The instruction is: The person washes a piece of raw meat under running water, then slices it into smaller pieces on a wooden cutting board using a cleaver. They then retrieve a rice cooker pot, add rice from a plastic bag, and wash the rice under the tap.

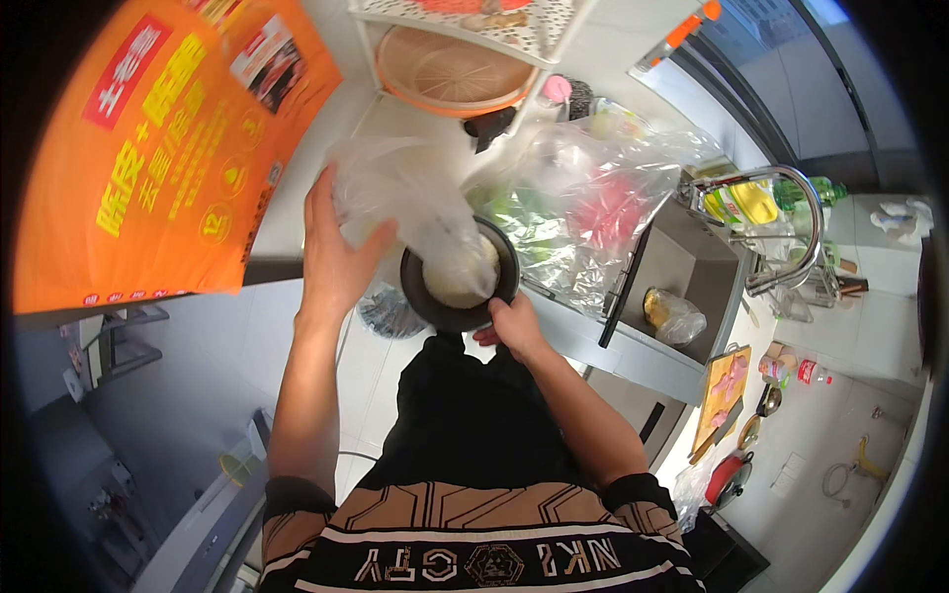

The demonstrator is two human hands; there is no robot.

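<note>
My left hand (337, 252) grips a clear plastic bag (415, 185), fingers partly behind the film. The bag's lower end hangs over a dark round pot (410, 285), its tip at a pale grainy heap, likely rice, (452, 285) inside. With my right hand (515, 326) I hold the pot by its near right rim. The pot is in front of me, above the floor. Whether grains are flowing from the bag, I cannot tell.
Right of the pot lies a large clear bag (563, 215) with green and pink contents, beside a sink (682, 274) with a curved faucet (804, 185). Farther right, a cutting board (719, 393) carries meat and a knife. A white rack (552, 44) stands ahead; an orange printed bag (170, 163) is left.
</note>
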